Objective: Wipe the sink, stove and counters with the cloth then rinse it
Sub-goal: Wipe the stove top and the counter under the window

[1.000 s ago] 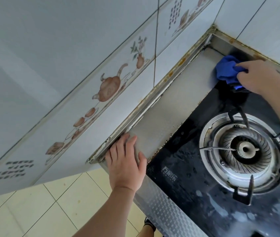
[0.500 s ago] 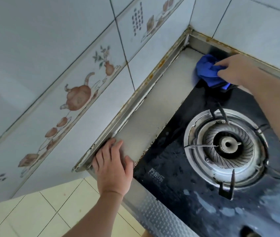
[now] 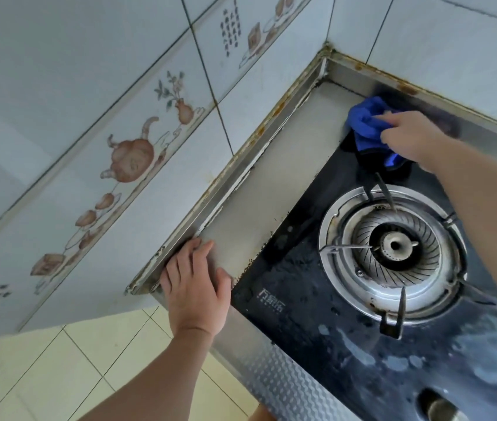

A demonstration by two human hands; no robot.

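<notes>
Near us, our left hand (image 3: 194,287) lies flat with straight fingers on the steel bench (image 3: 271,189), holding nothing. Past it sits the black stove (image 3: 317,314) with its burner (image 3: 393,244). Far back, our right hand (image 3: 414,138) has its grip curled on the blue cloth (image 3: 365,123), at the stove's back corner. We should press hard and rub along the dirty edge.

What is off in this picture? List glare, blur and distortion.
Head view: wide-angle bend tilts the tile lines and counter edge; soft daylight, no hard shadows; pale sheen on the wet black stove glass at lower right; right hand and blue cloth slightly soft; left hand and burner sharp.
</notes>
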